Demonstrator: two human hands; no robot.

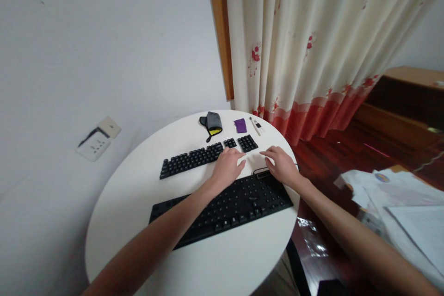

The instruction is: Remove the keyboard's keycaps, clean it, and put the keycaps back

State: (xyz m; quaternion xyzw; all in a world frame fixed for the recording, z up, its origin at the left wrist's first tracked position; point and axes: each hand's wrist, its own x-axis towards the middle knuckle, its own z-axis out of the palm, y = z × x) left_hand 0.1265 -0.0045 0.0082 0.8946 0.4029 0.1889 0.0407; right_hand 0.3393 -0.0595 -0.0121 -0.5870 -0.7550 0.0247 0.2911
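Observation:
A black keyboard (239, 203) lies across the white round table, most of its keys off and a few still fitted along its lower edge. Behind it, loose black keycaps (192, 159) are laid out in keyboard order, with the number-pad block (247, 143) at the right end. My left hand (227, 166) hovers by the keycaps, thumb and forefinger apart, with nothing visible in it. Over the keyboard's back right corner is my right hand (280, 165), its forefinger stretched left and its thumb apart, also with nothing visible in it.
At the table's back are a grey and yellow cloth (213, 122), a purple cloth (240, 125) and a small pen-like tool (255, 126). A curtain (305, 46) hangs behind. Papers (398, 208) lie to the right, beyond the table edge.

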